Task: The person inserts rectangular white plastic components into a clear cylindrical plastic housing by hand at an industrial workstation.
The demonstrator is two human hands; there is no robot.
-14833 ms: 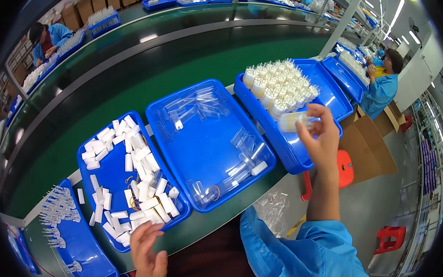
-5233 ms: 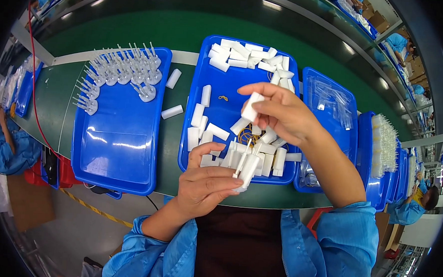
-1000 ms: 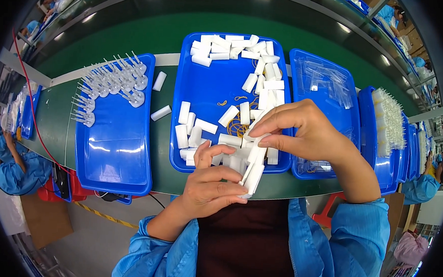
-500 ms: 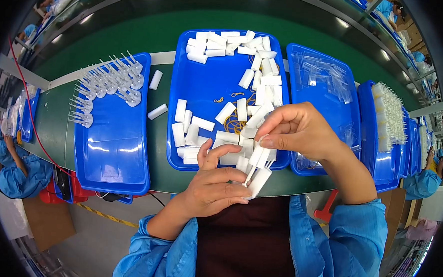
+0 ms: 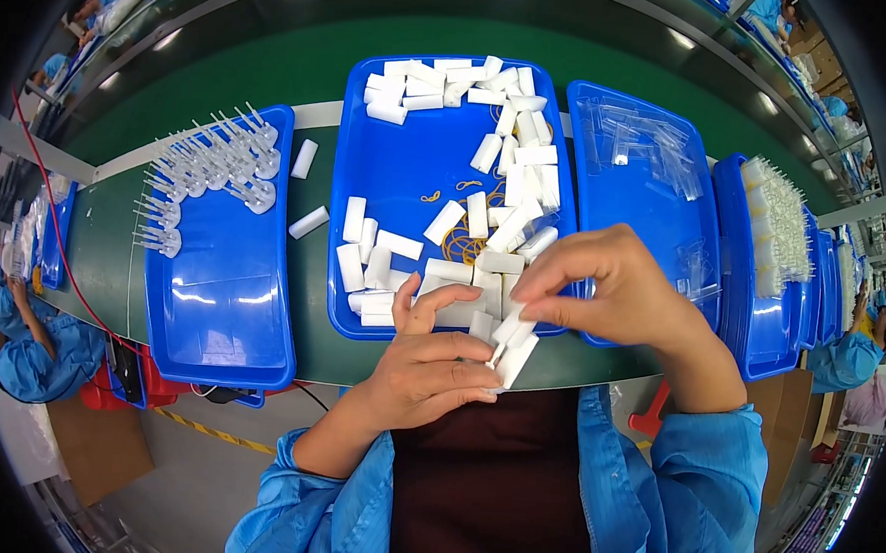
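Observation:
My left hand (image 5: 426, 371) is closed on a small part with thin white prongs (image 5: 497, 356), most of it hidden by the fingers. One white block (image 5: 519, 361), foam-like, stands along the part's right side. Between thumb and fingers, my right hand (image 5: 608, 290) pinches another white block (image 5: 507, 328) over the prongs; the block appears to sit partly down on them. Just beyond both hands is a blue tray (image 5: 394, 164) of loose white blocks (image 5: 447, 223) and yellow rubber bands (image 5: 457, 244).
A blue tray (image 5: 221, 315) on the left carries several clear pronged parts (image 5: 208, 169). Two loose blocks (image 5: 305, 159) lie beside it. To the right are a tray (image 5: 646, 227) of clear plastic pieces (image 5: 631, 136) and a tray of packed white pieces (image 5: 774, 229). Other people work at both sides.
My right hand has lowered its block toward the left hand, covering much of the prongs that showed before. The left hand keeps its hold.

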